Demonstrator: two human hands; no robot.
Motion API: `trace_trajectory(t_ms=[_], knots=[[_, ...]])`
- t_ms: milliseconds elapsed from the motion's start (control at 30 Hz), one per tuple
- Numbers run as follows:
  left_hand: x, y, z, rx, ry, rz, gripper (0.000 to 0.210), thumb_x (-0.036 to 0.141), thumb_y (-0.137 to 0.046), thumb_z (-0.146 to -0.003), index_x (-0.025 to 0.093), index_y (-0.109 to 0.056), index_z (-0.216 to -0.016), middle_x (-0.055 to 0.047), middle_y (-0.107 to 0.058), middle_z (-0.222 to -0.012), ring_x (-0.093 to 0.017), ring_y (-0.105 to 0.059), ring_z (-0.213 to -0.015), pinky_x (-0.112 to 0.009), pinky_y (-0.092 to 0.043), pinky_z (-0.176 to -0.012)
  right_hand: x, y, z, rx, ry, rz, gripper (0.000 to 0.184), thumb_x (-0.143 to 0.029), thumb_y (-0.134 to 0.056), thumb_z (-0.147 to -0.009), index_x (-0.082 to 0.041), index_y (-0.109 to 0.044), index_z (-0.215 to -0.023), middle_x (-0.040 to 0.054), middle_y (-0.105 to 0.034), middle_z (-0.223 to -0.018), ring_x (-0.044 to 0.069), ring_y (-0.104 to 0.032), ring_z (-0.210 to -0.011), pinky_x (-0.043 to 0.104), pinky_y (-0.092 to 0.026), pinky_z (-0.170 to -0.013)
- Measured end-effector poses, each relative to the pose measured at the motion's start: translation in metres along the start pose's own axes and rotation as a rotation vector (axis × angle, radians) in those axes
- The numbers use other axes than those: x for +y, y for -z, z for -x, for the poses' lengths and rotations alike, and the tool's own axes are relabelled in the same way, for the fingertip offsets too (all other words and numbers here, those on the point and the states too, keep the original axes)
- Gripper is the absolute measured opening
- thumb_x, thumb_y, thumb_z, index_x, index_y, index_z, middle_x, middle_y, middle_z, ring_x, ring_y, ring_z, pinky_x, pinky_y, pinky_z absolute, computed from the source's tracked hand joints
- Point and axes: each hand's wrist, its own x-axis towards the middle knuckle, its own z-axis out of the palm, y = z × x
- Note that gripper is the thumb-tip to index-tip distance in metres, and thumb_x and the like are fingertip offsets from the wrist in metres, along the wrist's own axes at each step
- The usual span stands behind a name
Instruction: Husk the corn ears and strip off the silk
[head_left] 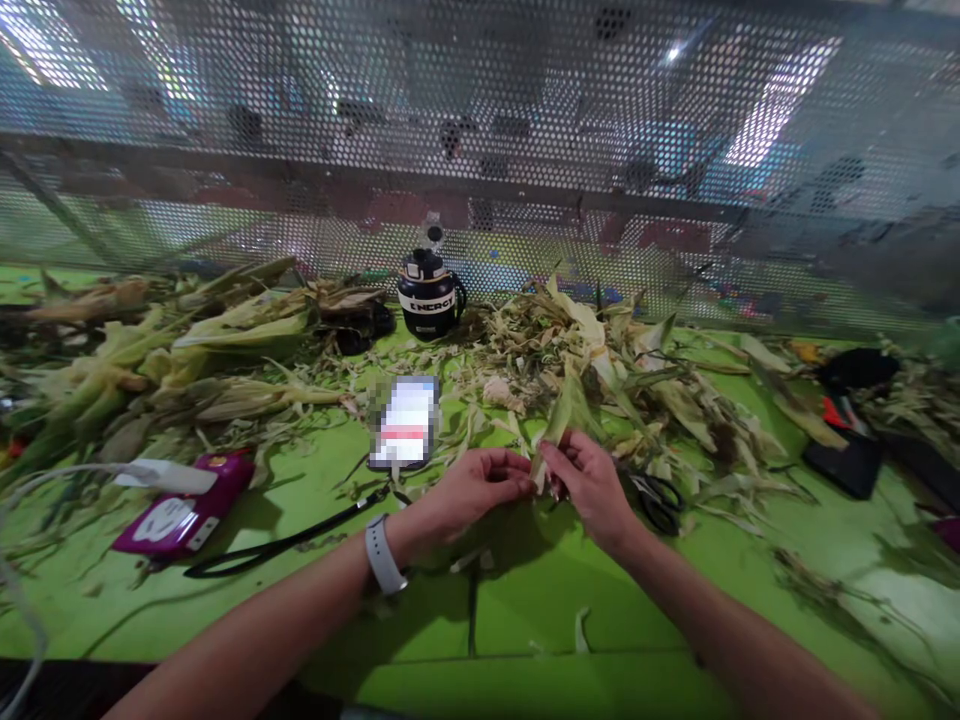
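Note:
A pale green corn husk (571, 408) stands tilted upward between my two hands over the middle of the green table. My right hand (589, 480) pinches its lower part between thumb and fingers. From the left, my left hand (487, 485) closes its thumb and fingertips on the bottom end of the same husk. A grey watch band (385, 555) circles my left wrist. Black-handled scissors (657, 500) lie just right of my right hand, partly under husk scraps. Behind the hands spreads a heap of dry husks and shreds (517, 335).
A phone (405, 422) with a lit screen lies left of the hands, its black strap (300, 540) trailing. Further left are a purple power block (187, 510) and corn stalks (217, 350). A black mug labelled ENERGY (429, 300) stands before the perforated metal screen (480, 120). A dark flat object (844, 460) lies right.

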Motion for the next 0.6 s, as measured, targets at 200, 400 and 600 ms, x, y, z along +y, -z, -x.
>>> trace_trajectory(t_ms=[200,400,600], knots=[[-0.002,-0.003,0.003,-0.034,-0.018,-0.039,0.027,0.033,-0.079,-0.066,0.013,-0.069,-0.081,-0.004,-0.067,-0.076,-0.009,-0.055,-0.065,-0.023,-0.043,-0.066,0.0,0.004,-0.004,-0.029,-0.048,-0.032,0.035,-0.049,-0.068,-0.071,-0.019,-0.051,-0.073,-0.0069,-0.051,-0.048,0.007,-0.044,-0.039,0.02,-0.035,-0.04],[0.003,-0.008,0.01,-0.044,-0.177,-0.096,0.058,0.022,-0.078,-0.067,0.02,-0.052,-0.119,-0.005,-0.067,-0.09,-0.015,-0.062,-0.085,-0.029,-0.048,-0.078,-0.001,0.006,-0.007,-0.01,-0.102,-0.116,0.035,-0.047,-0.072,-0.065,-0.019,-0.052,-0.07,-0.0067,-0.052,-0.047,0.007,-0.043,-0.038,0.02,-0.034,-0.038],[0.003,-0.009,0.013,-0.022,-0.328,-0.35,0.02,0.026,-0.074,-0.071,0.017,-0.068,-0.087,-0.006,-0.069,-0.088,-0.015,-0.063,-0.079,-0.029,-0.05,-0.076,-0.006,0.004,-0.003,-0.053,-0.12,-0.13,0.036,-0.048,-0.072,-0.066,-0.018,-0.053,-0.07,-0.0077,-0.05,-0.046,0.005,-0.039,-0.037,0.019,-0.031,-0.037]])
